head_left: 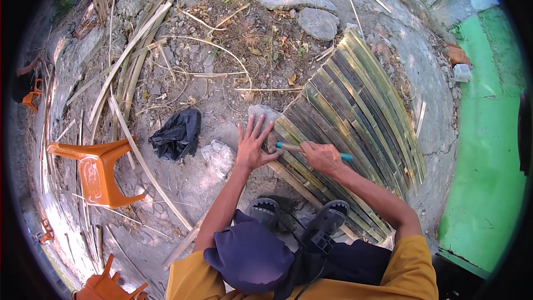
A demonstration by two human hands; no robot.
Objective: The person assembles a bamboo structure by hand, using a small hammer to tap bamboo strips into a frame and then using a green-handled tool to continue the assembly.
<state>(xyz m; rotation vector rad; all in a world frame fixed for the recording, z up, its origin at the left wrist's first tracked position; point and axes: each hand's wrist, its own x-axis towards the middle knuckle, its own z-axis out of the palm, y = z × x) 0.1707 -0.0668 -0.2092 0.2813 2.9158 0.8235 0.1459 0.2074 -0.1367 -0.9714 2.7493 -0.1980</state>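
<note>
A panel of split bamboo slats (355, 112), green and brown and laid side by side, spreads over the ground to my right. At its left edge my left hand (254, 145) has its fingers spread, thumb pointing toward the slats. My right hand (323, 158) is closed around the handle of a hammer (346, 156); the handle shows teal on both sides of the fist. The hammer's head lies by the panel's edge, close to my left thumb. Whether a nail is there is too small to tell. A pale stone (263, 113) sits just beyond my left fingers.
Left of me are a black plastic bag (176, 133), a whitish rock (219, 158) and an orange plastic stool (95, 180) on its side. Long bamboo strips (136, 58) lie at the far left. A green painted surface (477, 178) runs along the right. Another orange stool (105, 286) stands lower left.
</note>
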